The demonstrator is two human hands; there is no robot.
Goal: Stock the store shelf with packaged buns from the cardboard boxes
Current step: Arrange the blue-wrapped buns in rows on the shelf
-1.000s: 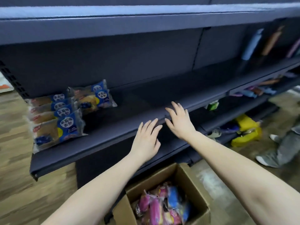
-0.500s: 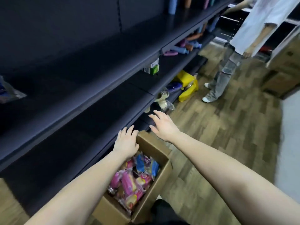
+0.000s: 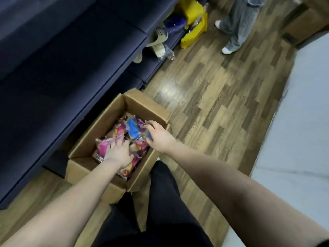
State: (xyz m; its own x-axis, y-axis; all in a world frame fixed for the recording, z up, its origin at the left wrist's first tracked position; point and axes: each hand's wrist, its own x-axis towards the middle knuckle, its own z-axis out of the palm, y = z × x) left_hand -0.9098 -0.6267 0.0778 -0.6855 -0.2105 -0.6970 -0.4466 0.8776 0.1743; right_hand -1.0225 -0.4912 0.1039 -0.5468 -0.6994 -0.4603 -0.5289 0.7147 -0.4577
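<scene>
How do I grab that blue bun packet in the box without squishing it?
Come straight down from above: the cardboard box is open on top and its walls block the sides. The blue packet lies on top of the pink packets, lengthwise toward the far wall. Probably best to pinch its long edges across the narrow width, gently.

Cardboard box (image 3: 80,168) sat on floor (image 3: 213,104), shelf (image 3: 53,86) just left of it. Packaged buns (image 3: 132,130) lay in box; left grip (image 3: 117,152) on near packs, right grip (image 3: 158,136) by box's right wall.
</scene>
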